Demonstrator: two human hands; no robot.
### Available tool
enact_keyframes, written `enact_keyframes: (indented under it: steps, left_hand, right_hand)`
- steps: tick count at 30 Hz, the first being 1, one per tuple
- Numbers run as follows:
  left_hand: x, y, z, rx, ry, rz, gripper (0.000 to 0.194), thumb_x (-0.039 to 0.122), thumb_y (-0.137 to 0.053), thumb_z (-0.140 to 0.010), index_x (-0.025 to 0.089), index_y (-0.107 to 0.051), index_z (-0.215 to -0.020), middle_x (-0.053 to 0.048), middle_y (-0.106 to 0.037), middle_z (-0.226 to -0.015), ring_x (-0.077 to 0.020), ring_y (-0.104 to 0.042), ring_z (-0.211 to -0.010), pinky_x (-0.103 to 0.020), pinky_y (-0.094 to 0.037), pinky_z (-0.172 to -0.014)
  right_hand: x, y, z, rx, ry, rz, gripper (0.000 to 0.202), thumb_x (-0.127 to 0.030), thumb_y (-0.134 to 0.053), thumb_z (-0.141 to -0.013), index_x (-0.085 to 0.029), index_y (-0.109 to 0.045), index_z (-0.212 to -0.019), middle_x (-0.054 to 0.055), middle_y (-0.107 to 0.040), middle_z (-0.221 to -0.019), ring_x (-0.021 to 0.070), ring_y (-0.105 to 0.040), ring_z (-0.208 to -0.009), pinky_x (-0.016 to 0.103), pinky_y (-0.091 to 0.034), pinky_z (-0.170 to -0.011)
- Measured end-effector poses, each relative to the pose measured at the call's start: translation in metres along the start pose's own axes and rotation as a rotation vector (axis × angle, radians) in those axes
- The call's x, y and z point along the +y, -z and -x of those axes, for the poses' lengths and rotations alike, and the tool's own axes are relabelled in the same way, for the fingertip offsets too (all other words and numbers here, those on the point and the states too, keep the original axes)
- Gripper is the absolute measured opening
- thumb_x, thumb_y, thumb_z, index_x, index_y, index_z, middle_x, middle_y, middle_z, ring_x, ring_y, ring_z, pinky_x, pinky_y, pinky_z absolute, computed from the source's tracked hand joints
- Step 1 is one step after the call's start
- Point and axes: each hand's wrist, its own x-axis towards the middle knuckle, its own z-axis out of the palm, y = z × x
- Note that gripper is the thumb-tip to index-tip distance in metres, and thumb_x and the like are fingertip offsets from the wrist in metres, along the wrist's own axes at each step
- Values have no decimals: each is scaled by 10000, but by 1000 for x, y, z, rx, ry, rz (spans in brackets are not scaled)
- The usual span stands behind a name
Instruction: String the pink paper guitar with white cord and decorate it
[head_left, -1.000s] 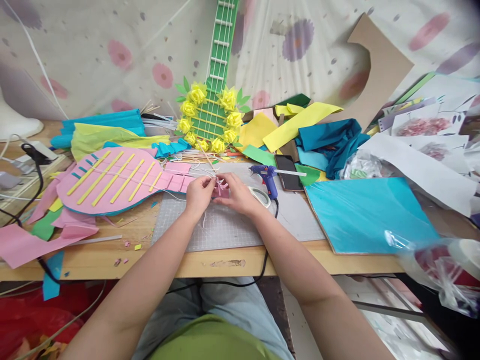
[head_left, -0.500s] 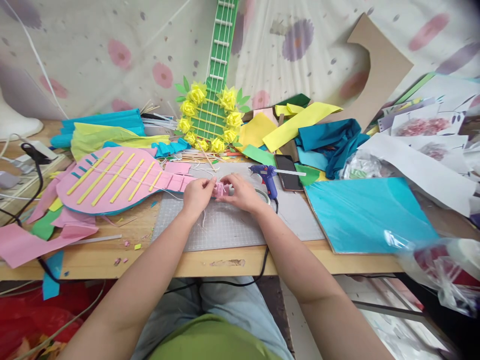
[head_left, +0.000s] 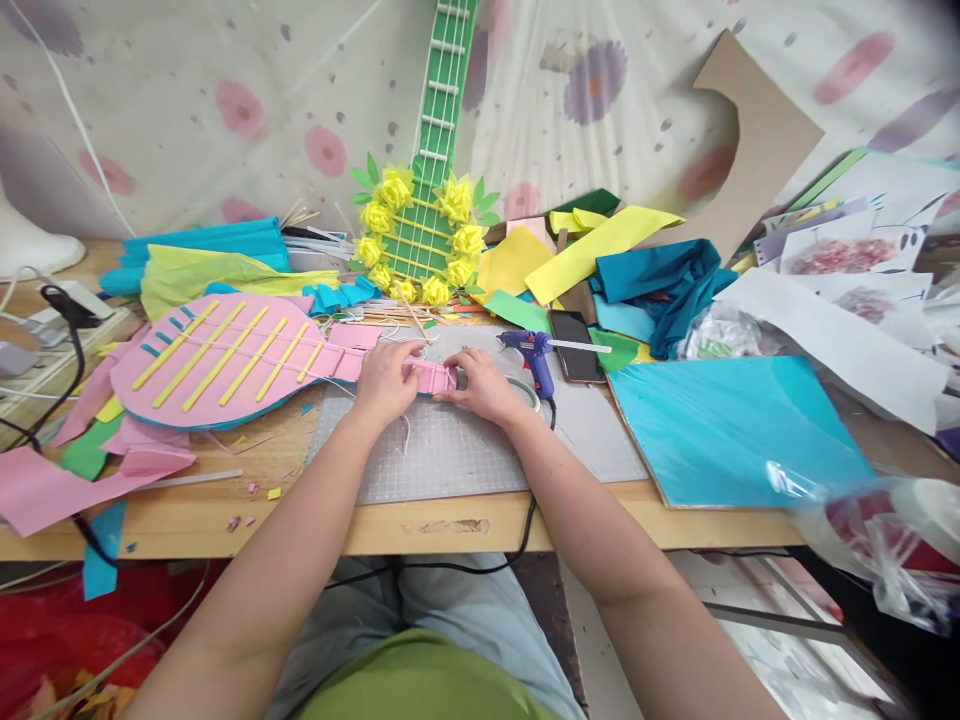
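Observation:
A pink paper lute (head_left: pixel 214 360) with a blue edge and yellow strips lies flat, its neck pointing right. White string (head_left: pixel 259 352) runs loosely along its body. My left hand (head_left: pixel 386 385) is closed around the neck, fingers on the far side and thumb on the near side. At the neck's right end, my right hand (head_left: pixel 484 385) has its thumb and fingertips closed on the tip, where a bit of white string shows. Under both hands lies a grey cutting mat (head_left: pixel 450 460). A roll of tape (head_left: pixel 527 392) sits partly hidden behind my right hand.
A purple glue gun (head_left: pixel 536 360) with a cable and a phone (head_left: pixel 579 345) lie right of my hands. Behind stands a green paper guitar (head_left: pixel 429 225) with yellow flowers. Colored paper (head_left: pixel 600 245) is heaped behind; a blue board (head_left: pixel 739 430) lies at right.
My left hand has moved slightly left along the neck, away from the tip, uncovering more of the pink neck. My right hand stays at the neck's end.

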Motion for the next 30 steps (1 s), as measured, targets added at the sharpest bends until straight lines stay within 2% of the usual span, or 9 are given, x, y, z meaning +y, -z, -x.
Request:
enact_keyframes:
  steps: [4,8,11,16,24,30]
  left_hand:
    - [4,-2,5,-143,-148,-27,489,189,-542,-692,182,-527,-1180,-80,-581,-1189,-251,-479,-1127,-414,-270,-1010]
    - [6,0,8,-259,-200,-44,619,183,-559,-656,201,-450,-1264,-87,-541,-1249,-262,-452,-1176,-457,-157,-1068]
    - [4,0,7,-263,-185,-50,627,201,-585,-666,197,-434,-1275,-95,-557,-1225,-263,-467,-1161,-465,-164,-1061]
    - [-5,-3,4,-241,-171,-22,584,226,-616,-695,186,-454,-1255,-92,-590,-1175,-257,-493,-1123,-428,-259,-1015]
    - [-5,-5,4,-235,-200,-22,587,259,-640,-698,178,-454,-1248,-90,-575,-1208,-250,-491,-1128,-425,-232,-1035]
    - [-3,-5,5,-242,-220,-7,587,200,-594,-693,173,-436,-1258,-89,-562,-1224,-232,-477,-1158,-425,-183,-1063]
  right_hand:
    - [-1,1,0,-3,-8,-11,475,-486,-688,-662,-171,-568,-997,84,-559,-988,229,-483,-989,361,-385,-867]
    - [0,-1,0,4,0,-13,489,-502,-678,-664,-166,-569,-1004,90,-560,-992,228,-482,-989,364,-388,-869]
    - [1,-1,0,1,-1,-14,478,-491,-677,-671,-168,-568,-1006,92,-559,-1000,228,-484,-994,370,-388,-873]
    - [0,0,0,-19,-21,-25,480,-505,-661,-682,-170,-565,-1012,90,-551,-990,219,-506,-961,357,-406,-838]
    - [1,-1,0,-20,-11,-19,481,-500,-654,-692,-161,-563,-1021,94,-550,-993,221,-508,-964,359,-406,-843]
    - [1,-2,1,-13,-13,-20,505,-520,-649,-687,-160,-566,-1030,93,-553,-991,222,-511,-960,360,-409,-843]
